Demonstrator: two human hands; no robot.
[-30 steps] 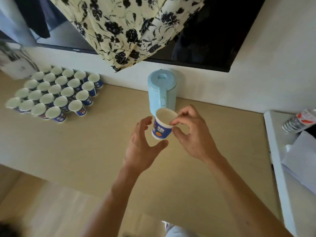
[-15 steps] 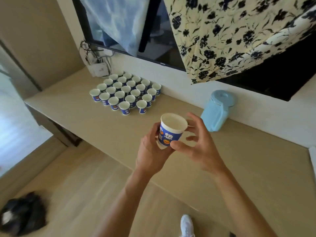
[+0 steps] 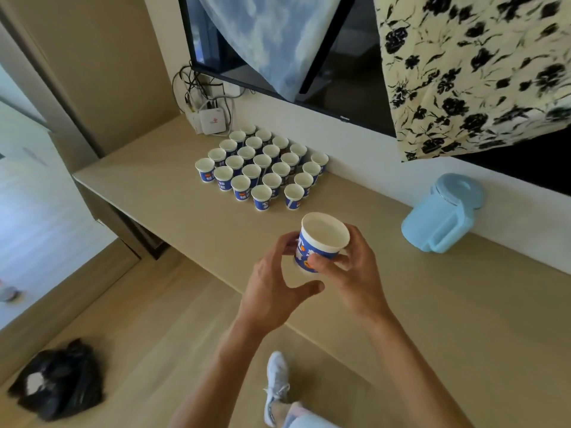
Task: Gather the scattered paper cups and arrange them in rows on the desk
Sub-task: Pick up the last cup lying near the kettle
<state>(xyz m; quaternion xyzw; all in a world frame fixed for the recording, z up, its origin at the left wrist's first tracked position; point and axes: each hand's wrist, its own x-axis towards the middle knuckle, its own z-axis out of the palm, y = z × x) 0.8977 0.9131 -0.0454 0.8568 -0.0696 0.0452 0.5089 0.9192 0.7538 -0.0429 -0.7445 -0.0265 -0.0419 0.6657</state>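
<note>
light blue lidded jug (image 3: 438, 217) sits on the desk (image 3: 173, 186) off to the right by the wall, well apart from the block of paper cups (image 3: 262, 168) in rows at the back left, near a white router box (image 3: 212, 120). floral cloth (image 3: 469, 72) hangs over the tv (image 3: 340, 72). the paper cup (image 3: 321, 239) is blue and white with an orange spot, upright over the desk's front edge. right hand (image 3: 355, 273) pinches it, thumb on the front; left hand (image 3: 272, 291) curls fingers on its left side, thumb stuck out underneath.

Your left hand (image 3: 272, 291) and right hand (image 3: 355, 273) are bare, forearms (image 3: 411, 366) too; you wear a white laced sneaker (image 3: 276, 381) and pale blue trousers (image 3: 304, 421).
</note>
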